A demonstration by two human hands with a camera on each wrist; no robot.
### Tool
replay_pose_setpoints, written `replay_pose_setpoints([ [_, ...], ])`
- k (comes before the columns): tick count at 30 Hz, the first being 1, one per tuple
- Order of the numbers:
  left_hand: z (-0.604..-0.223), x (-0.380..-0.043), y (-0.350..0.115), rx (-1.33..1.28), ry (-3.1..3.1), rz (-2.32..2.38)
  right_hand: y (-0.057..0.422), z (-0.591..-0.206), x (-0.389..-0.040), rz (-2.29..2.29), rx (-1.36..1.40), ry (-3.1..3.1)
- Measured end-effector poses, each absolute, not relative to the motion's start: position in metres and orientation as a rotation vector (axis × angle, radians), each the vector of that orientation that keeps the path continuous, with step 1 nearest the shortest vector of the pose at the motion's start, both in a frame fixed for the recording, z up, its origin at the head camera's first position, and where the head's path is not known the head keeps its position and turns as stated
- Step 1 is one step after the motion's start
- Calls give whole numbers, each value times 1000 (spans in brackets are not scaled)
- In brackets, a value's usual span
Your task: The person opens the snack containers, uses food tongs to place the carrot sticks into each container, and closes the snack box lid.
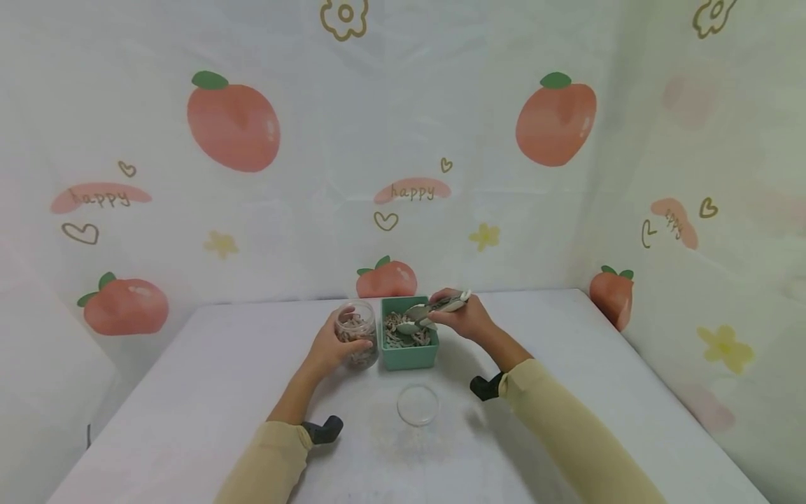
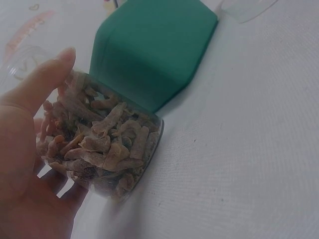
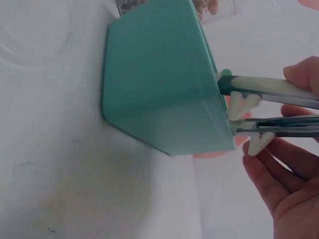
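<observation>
My left hand (image 1: 329, 350) grips a clear plastic jar (image 2: 144, 117), thumb on one side and fingers round the other. Brownish, twisted dried pieces (image 2: 102, 144) fill much of the jar, whose top is uncovered. Just right of it stands a green rectangular box (image 1: 408, 358) with similar pieces (image 1: 403, 339) inside. Over the box, my right hand (image 1: 469, 318) holds a pair of tongs (image 1: 447, 304) between thumb and fingers. The tongs' heads reach down among the pieces in the box; in the right wrist view its wall hides their ends.
A round clear lid (image 1: 418, 405) lies on the white tabletop (image 1: 208, 392) in front of the box. Behind the table hangs a white cloth (image 1: 302, 231) printed with fruit. Dark mounts (image 1: 324, 430) sit on both wrists.
</observation>
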State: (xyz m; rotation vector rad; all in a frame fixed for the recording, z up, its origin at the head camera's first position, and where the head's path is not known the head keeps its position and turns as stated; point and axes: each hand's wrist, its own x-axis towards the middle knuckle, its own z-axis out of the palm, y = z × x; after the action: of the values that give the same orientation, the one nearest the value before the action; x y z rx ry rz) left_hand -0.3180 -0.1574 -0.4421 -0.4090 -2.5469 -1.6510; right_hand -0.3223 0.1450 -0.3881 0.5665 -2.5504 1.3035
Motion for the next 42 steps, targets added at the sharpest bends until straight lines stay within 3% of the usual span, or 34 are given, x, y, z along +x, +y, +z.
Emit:
replay_pose_setpoints([
  [24, -443, -318, -157, -406, -2549, -1666, 142, -397, -319, 1478, 522, -2377],
  [35, -443, -318, -159, -438, -2533, -1667, 149, -381, -313, 1502, 615, -2284],
  [42, -442, -319, -159, -431, -2545, -1670, 143, -349, -283, 1500, 649, -2256],
])
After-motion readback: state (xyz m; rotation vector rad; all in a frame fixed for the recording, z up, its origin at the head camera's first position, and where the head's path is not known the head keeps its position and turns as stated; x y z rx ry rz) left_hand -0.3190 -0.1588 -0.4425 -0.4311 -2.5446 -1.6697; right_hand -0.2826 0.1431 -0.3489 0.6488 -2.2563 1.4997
